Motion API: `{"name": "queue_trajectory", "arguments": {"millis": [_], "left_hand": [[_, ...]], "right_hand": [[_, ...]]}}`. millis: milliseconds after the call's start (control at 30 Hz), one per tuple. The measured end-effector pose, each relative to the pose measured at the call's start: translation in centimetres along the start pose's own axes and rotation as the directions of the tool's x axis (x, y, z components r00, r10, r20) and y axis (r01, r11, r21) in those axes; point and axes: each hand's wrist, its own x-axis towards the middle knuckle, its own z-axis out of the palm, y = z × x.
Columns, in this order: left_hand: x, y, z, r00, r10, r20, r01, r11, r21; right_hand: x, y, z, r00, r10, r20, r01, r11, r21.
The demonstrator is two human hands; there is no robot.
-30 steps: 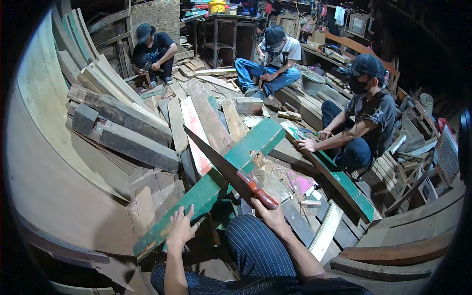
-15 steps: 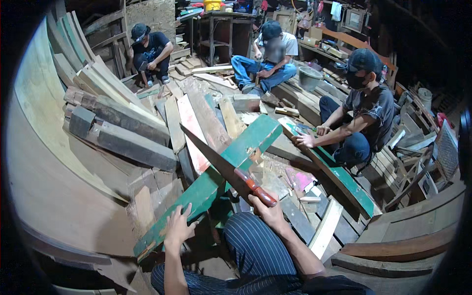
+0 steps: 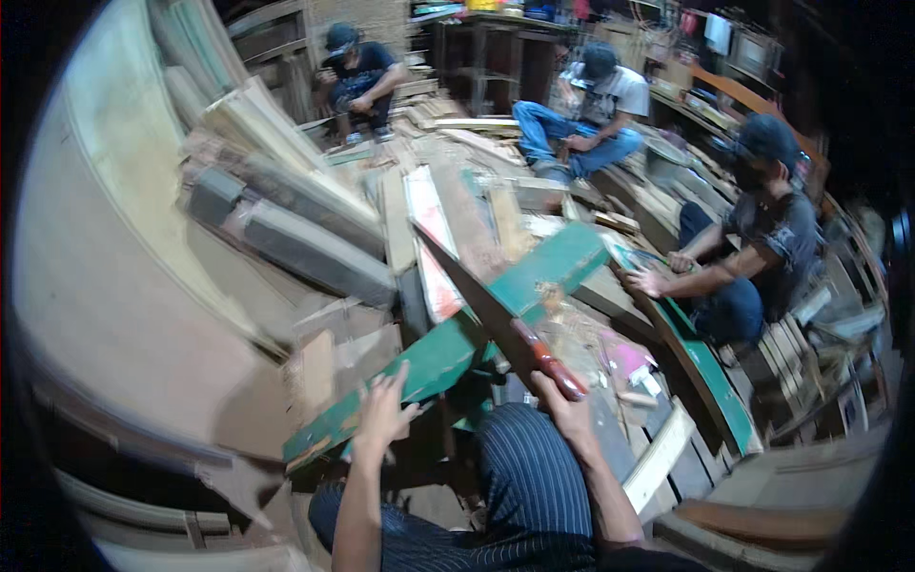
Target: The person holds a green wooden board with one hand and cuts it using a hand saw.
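The view is swinging left and blurring, so everything is sitting farther right in it, but the saw (image 3: 477, 296) is keeping its place across both long edges of the green board (image 3: 443, 357); the work itself is standing unchanged. The right hand (image 3: 564, 393) is gripping the saw's handle. The left hand (image 3: 383, 412), fingers spreading loosely, is resting over the board toward its near left end.

yellow bucket (image 3: 479, 5): top-cropped | left forearm (image 3: 359, 515): bottom-cropped | hanging cloth (image 3: 718, 34): blurred
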Motion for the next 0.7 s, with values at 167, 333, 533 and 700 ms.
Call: {"name": "queue_trajectory", "arguments": {"millis": [167,333,533,700], "left_hand": [[1.8,0.5,1.3,0.912,-0.374,-0.168,0.345,0.922,-0.175],[1.7,-2.3,0.6,0.792,-0.337,-0.51,0.152,0.917,-0.369],[0.5,-2.4,-0.3,0.766,-0.265,-0.586,-0.021,0.9,-0.435],[-4.1,-5.9,-2.7,0.685,-0.179,-0.706,-0.089,0.942,-0.325]], "right_hand": [[0.2,-0.3,-1.5,0.995,0.045,0.091,-0.05,0.998,0.048],[1.1,2.5,-1.6,0.995,0.009,0.103,-0.014,0.999,0.046],[0.4,-0.2,-1.6,0.99,-0.02,0.141,0.013,0.999,0.047],[0.8,1.8,-1.0,0.987,0.003,0.16,-0.008,0.999,0.036]]}}
